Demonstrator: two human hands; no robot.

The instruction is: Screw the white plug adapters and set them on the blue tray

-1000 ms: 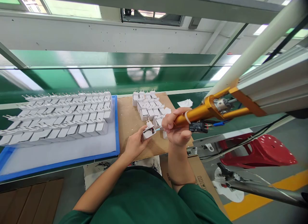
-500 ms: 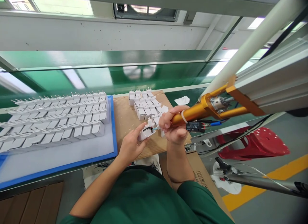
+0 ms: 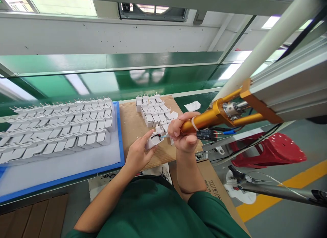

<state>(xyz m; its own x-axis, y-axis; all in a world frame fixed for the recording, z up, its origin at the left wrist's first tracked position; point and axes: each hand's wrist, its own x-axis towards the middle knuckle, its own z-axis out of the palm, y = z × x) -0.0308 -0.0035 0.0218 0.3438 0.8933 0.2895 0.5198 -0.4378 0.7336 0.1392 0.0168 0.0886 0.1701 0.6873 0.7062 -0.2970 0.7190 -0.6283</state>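
Beyond the cardboard sheet [image 3: 133,123], a green conveyor belt [image 3: 102,83].

wall [image 3: 102,35] – white, window strip above | floor [image 3: 293,204] – grey, yellow line | red stool [image 3: 270,152]

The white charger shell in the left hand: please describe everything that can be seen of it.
The white charger shell is a small, boxy piece that looks like glossy plastic. It lies tilted, its open side facing up and showing a dark interior. The left hand grips it from below and behind, above the wooden board. The pale blue tip of the golden tool, held by the right hand, reaches its opening from the right.
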